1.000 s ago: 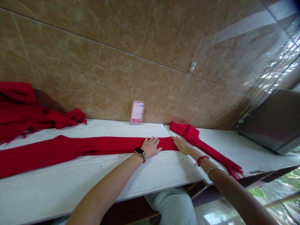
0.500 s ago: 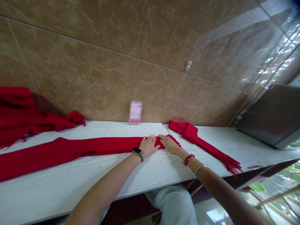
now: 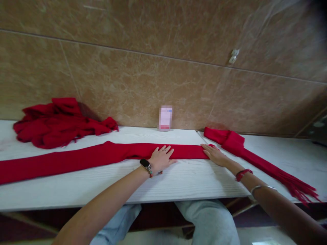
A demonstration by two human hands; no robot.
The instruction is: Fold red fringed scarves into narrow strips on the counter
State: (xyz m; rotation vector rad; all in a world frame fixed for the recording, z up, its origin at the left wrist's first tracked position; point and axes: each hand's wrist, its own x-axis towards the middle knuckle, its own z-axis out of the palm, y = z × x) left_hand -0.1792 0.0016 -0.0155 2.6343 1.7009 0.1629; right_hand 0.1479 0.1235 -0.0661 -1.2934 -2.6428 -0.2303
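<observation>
A long red scarf (image 3: 84, 158) lies stretched flat across the white table (image 3: 178, 182), running from the left edge to near the middle right. My left hand (image 3: 160, 158) rests flat on it with fingers spread, a dark watch on the wrist. My right hand (image 3: 215, 155) lies flat and open on the scarf's right end, a red band and a metal bangle on that wrist.
A heap of red scarves (image 3: 57, 121) sits at the back left against the brown tiled wall. Another red scarf (image 3: 251, 158) with a fringed end lies diagonally on the right. A small pink box (image 3: 165, 118) stands at the wall. My knees show below the table edge.
My right hand has slid to the right along the scarf, away from my left hand. The view has swung left, bringing the heap of scarves further in.
</observation>
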